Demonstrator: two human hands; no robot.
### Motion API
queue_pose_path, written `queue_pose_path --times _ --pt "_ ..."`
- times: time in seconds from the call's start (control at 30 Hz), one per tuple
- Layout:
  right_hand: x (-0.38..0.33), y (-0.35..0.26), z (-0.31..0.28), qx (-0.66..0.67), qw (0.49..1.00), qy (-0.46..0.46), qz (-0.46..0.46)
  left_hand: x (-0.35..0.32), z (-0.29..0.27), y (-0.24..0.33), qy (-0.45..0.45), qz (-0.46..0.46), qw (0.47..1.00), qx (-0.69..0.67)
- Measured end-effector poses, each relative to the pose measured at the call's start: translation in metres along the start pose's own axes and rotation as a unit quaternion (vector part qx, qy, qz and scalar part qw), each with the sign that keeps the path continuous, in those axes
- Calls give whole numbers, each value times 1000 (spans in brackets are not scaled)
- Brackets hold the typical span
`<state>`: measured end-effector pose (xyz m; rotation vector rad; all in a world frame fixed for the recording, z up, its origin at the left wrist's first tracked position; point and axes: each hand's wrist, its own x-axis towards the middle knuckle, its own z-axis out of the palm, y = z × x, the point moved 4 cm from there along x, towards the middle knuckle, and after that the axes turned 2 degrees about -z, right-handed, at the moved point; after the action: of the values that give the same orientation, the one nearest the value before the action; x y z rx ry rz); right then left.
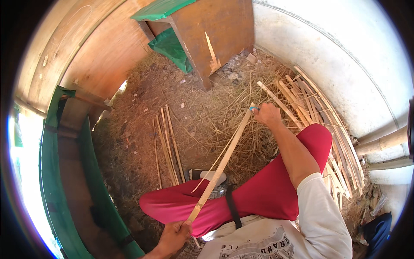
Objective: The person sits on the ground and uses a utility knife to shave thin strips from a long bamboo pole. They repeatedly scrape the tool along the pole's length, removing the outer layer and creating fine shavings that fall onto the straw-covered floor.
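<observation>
A long pale bamboo strip point(222, 166) slants across my lap, from near my left hip up to the far middle. Its lower end is gripped in my left hand point(176, 235), fingers wrapped round it. At the far end my right hand point(268, 115) is closed on a small blue tool point(254, 108) that touches the strip's tip. Most of that tool is hidden by my fingers, so its exact kind does not show. A thin sliver point(220, 156) hangs off the strip's left side, splitting away from near the tip and curling free at its lower end.
Bundled bamboo strips point(319, 108) lie along the white wall at right. Several more strips point(167, 146) rest on the dirt and straw ahead of my left knee. A wooden cabinet point(215, 34) stands at the back, and a green-edged wooden trough point(71, 172) runs along the left.
</observation>
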<state>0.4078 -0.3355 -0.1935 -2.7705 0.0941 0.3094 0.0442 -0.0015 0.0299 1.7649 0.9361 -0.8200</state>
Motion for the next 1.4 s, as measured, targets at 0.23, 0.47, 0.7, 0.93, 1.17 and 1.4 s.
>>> queue_pose_path --times 0.23,0.47,0.7,0.93,1.17,1.4 --pt "7 -2 -5 18 1000 -22 -6 4 -6 -15 52 111 984 128" --pt "17 -5 -10 -8 999 -35 5 4 -7 -13 13 53 992 111" --pt "25 15 -30 11 996 33 88 -27 -10 -49 118 138 935 305" --pt "47 24 -32 41 998 22 51 -18 -35 -64 212 179 944 176" --pt "-12 -41 -134 227 949 176 -130 44 -41 -53 81 128 988 -22" --pt "-133 -100 -137 273 937 -10 -219 86 13 19 -84 95 976 -179"
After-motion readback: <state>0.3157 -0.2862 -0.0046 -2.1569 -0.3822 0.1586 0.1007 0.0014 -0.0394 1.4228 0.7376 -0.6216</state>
